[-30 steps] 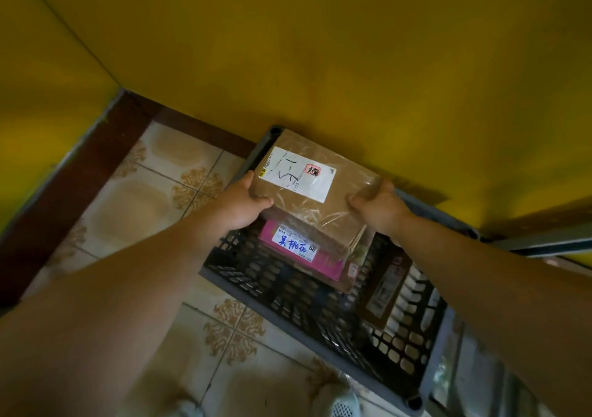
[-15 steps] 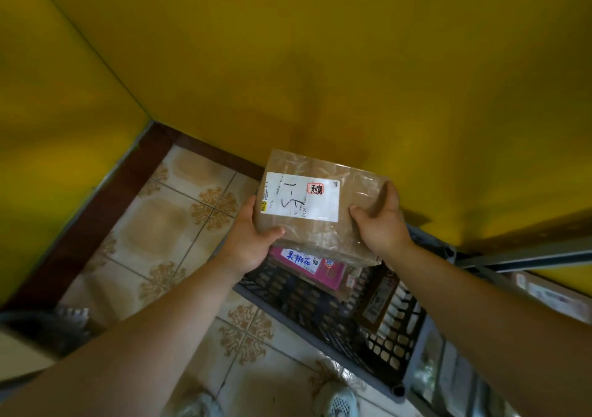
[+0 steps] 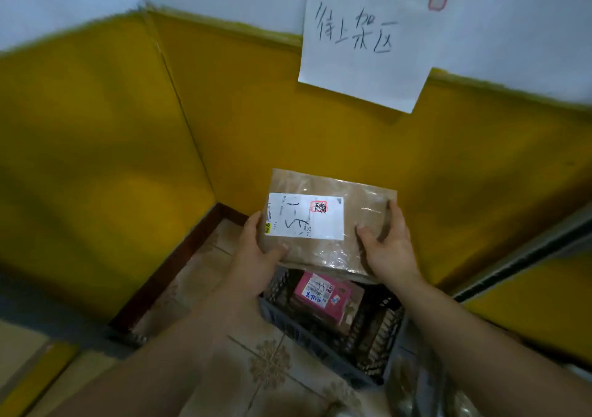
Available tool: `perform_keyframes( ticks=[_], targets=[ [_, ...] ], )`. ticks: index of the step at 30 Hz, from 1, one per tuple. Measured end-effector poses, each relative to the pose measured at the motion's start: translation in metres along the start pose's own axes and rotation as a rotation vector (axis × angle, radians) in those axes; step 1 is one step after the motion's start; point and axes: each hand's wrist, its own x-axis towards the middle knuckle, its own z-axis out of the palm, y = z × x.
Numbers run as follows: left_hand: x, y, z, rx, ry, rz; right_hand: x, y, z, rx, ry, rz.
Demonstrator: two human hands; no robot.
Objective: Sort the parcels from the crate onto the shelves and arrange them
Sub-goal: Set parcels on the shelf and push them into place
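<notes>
The brown parcel (image 3: pixel 330 221) sits at the centre of the frame, held in the air above the crate (image 3: pixel 320 347) and clear of it. It is a flat cardboard packet wrapped in clear, crinkled tape, with a white label (image 3: pixel 304 218) on its upper face bearing black handwriting and a small red stamp.

Both hands grasp it. The left hand (image 3: pixel 256 250) holds the packet's lower-left corner, thumb lying on top near the edge and the fingers out of sight underneath. The right hand (image 3: pixel 389 250) clasps the right end – thumb pressed on the top face, fingers wrapped round the far edge.

Below the parcel, in the lower centre of the frame, the dark lattice crate stands on the tiled floor (image 3: pixel 266 362) against the yellow wall (image 3: pixel 96 160). Inside it lies a pink parcel (image 3: pixel 333 298) with a white label written on in blue ink.

At the upper right of the frame a white paper sign (image 3: pixel 368 38) with black handwritten characters hangs on the wall – two reddish strips of tape fix its top edge. A dark skirting board (image 3: pixel 173 262) runs along the foot of the wall to the left of the hands.
</notes>
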Motion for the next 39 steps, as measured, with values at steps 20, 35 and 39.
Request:
perform_keyframes(
  ticks=[20,35,39],
  targets=[
    [-0.296,0.163,-0.116,0.202,0.011,0.391,-0.333,-0.142,-0.182,0.092,0.065,-0.306],
    [-0.488,0.172,-0.004,0.067,-0.078,0.386,-0.514,-0.038,-0.348,0.112,0.173,-0.122],
    [-0.519,0.182,0.022,0.068,-0.125,0.46,-0.546,-0.025,-0.372,0.267,0.463,-0.07]
  ],
)
